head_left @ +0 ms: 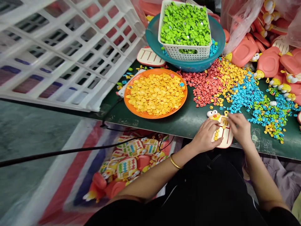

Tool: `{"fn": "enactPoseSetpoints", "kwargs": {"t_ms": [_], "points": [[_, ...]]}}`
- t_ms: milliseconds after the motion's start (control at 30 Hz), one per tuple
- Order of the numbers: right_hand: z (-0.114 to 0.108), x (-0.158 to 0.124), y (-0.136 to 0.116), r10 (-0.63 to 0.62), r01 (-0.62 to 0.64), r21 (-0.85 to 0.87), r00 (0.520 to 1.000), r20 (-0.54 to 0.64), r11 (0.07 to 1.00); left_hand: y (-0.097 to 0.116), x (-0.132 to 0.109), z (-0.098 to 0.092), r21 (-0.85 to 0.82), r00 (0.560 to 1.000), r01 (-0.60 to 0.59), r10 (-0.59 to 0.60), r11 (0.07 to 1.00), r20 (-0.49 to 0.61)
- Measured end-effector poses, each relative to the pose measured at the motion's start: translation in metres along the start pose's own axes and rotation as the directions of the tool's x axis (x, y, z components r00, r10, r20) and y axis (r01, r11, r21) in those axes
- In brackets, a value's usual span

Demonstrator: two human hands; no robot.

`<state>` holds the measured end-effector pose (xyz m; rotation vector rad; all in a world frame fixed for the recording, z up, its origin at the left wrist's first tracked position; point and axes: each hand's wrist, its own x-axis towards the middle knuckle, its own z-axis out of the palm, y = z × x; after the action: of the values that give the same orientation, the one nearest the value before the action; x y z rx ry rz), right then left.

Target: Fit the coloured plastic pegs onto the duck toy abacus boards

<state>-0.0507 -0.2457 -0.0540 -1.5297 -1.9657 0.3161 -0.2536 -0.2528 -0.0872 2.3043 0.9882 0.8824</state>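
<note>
In the head view, taking the orange plate of yellow pieces as landmark, the toy lies to its right, near the edge of the green table, with its duck head facing away from the person. The left hand grips the toy, fingers bent over its face and thumb across the lower part, beside a column of yellow tiles. The right hand has its fingertips drawn together at the toy's upper right corner; whether they pinch a piece I cannot tell. Right of the plate spread red pieces, then loose yellow ones and blue ones. Beyond the plate, a white basket of green pieces sits in a teal basin. Left of the plate leans a white crate; below it, more toys lie on a striped sheet.
</note>
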Motion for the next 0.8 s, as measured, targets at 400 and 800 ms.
{"fn": "enactPoseSetpoints", "kwargs": {"t_ms": [400, 800], "points": [[0.007, 0.064, 0.017, -0.007, 0.024, -0.196, 0.996, 0.086, 0.980, 0.008, 0.008, -0.007, 0.134, 0.982, -0.070, 0.045, 0.989, 0.181], [0.011, -0.029, 0.005, 0.023, -0.019, 0.032, 0.992, -0.126, 0.999, 0.006, 0.005, -0.002, 0.012, 1.000, -0.021, 0.021, 1.000, -0.013]]}}
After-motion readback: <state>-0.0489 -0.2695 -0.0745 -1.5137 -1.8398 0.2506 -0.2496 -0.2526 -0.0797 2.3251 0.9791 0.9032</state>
